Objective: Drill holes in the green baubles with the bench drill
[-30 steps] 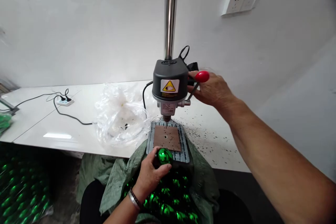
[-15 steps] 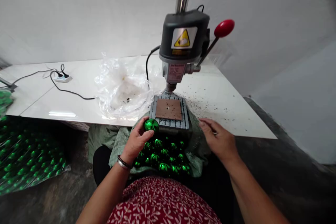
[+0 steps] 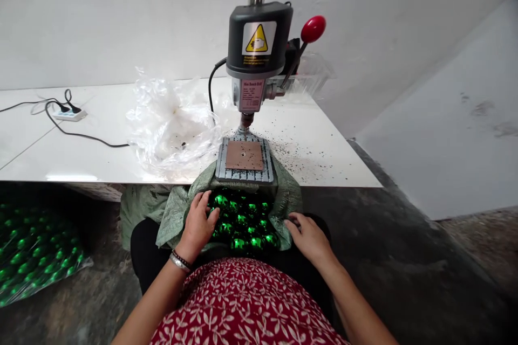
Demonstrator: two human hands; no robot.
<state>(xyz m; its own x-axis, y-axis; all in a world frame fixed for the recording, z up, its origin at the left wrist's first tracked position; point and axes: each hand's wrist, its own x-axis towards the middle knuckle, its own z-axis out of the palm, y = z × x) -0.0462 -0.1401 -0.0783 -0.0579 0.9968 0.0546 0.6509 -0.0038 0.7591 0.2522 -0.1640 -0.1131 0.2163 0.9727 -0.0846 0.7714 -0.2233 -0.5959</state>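
My left hand (image 3: pixel 198 223) is open over the left side of a green woven sack (image 3: pixel 174 223), its thumb and fingers apart and no ball between them. Many shiny green balls (image 3: pixel 240 220) lie in the sack's mouth on my lap. On the right, the fingers of my right hand (image 3: pixel 307 234) are bent together at the sack's edge and appear to pinch it. Just beyond the sack stands a bench drill (image 3: pixel 259 38), its bit above a brown board (image 3: pixel 244 156) with a small hole, on a slotted metal base (image 3: pixel 222 170).
Dark shavings (image 3: pixel 299 151) are scattered over the white table (image 3: pixel 343 156). Crumpled clear plastic (image 3: pixel 165 124) lies left of the drill, near a power strip (image 3: pixel 70 113). A clear bag of green balls (image 3: pixel 40 253) is on the floor at left. The drill's red-knobbed lever (image 3: pixel 313 28) sticks out rightward.
My left hand has let go of the green ball it held and moved down to the sack. My right hand has come lower and inward, to the sack's right edge. The view has shifted slightly.
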